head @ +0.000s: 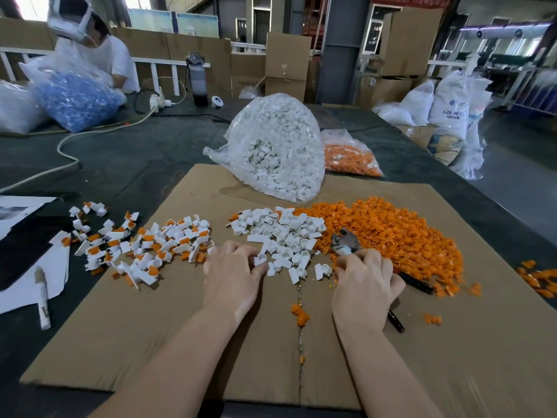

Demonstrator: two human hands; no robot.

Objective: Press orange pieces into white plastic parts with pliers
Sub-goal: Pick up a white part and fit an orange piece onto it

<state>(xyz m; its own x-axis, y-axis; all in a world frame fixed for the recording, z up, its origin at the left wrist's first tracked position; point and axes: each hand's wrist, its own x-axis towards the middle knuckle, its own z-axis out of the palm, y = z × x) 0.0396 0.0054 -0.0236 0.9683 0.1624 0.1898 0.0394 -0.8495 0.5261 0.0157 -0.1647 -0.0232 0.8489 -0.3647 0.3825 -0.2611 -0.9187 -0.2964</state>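
Two hands over one cardboard sheet (187,342). Left hand (232,277) palm down, fingers curled onto the near edge of one loose heap of white plastic parts (280,233), pinching one. Right hand (366,283) wrapped round one pair of pliers (346,241), metal head poking out past the knuckles, black handles trailing behind the wrist. Beyond and right of it, one heap of orange pieces (391,233). Left of the left hand, one scatter of joined parts (144,245). Farther off, two bags: white parts (271,146), orange (349,155).
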